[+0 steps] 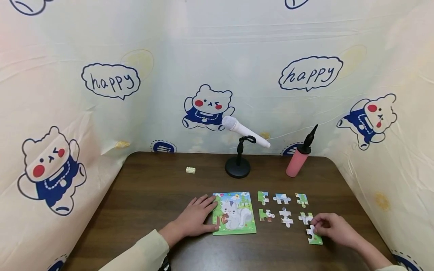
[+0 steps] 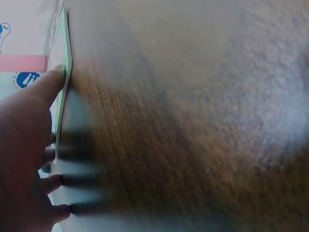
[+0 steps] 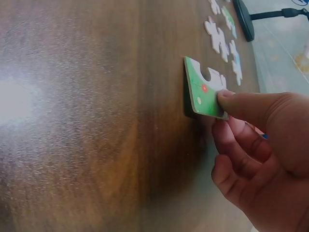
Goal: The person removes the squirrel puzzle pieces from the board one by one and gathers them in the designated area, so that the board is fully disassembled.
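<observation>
My left hand (image 1: 194, 219) rests flat at the left edge of a puzzle board (image 1: 237, 226) showing a pale squirrel with an acorn. In the left wrist view its thumb lies on the board's edge, the other fingers spread out. Between thumb and fingertips, my right hand (image 1: 335, 229) pinches a green-and-white puzzle piece (image 3: 205, 94) with a red flower on it. In the right wrist view this piece is tilted, with a shadow under it. Just beyond, another puzzle piece (image 1: 304, 218) lies near the right fingertips; in the head view the two look close, and contact cannot be told.
Several more loose puzzle pieces (image 1: 281, 198) lie in rows right of the board. Behind stand a white microphone (image 1: 249, 131) on a black stand (image 1: 237, 168) and a pink hand pump (image 1: 295, 162). A cream toy block (image 1: 190, 170) sits back left. A printed curtain surrounds the table (image 1: 152, 195).
</observation>
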